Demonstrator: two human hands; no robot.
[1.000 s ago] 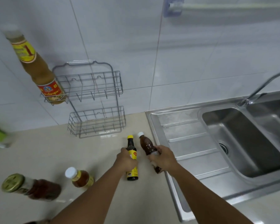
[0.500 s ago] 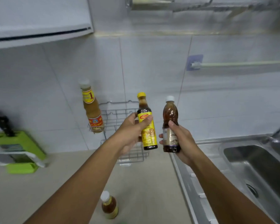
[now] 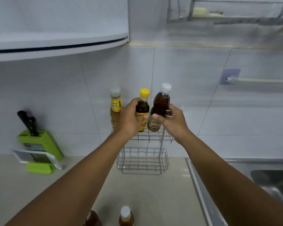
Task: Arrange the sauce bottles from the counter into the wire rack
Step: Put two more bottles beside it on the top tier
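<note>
A two-tier wire rack stands against the tiled wall. A tall amber bottle with a red-and-yellow label stands at the left of its upper tier. My left hand grips a dark bottle with a yellow cap, held at the upper tier. My right hand grips a brown bottle with a white cap, tilted slightly right, its base at the upper tier beside the dark one. The lower tier holds nothing. Two more bottles stand on the counter at the bottom edge: a white-capped one and a dark one, partly hidden.
A green knife block with a black-handled knife stands at the left on the beige counter. A steel sink lies to the right. A white cabinet hangs above left, a towel bar on the wall right.
Both hands have lifted their bottles off the counter and carried them forward to the rack's upper tier. The view has tilted upward.
</note>
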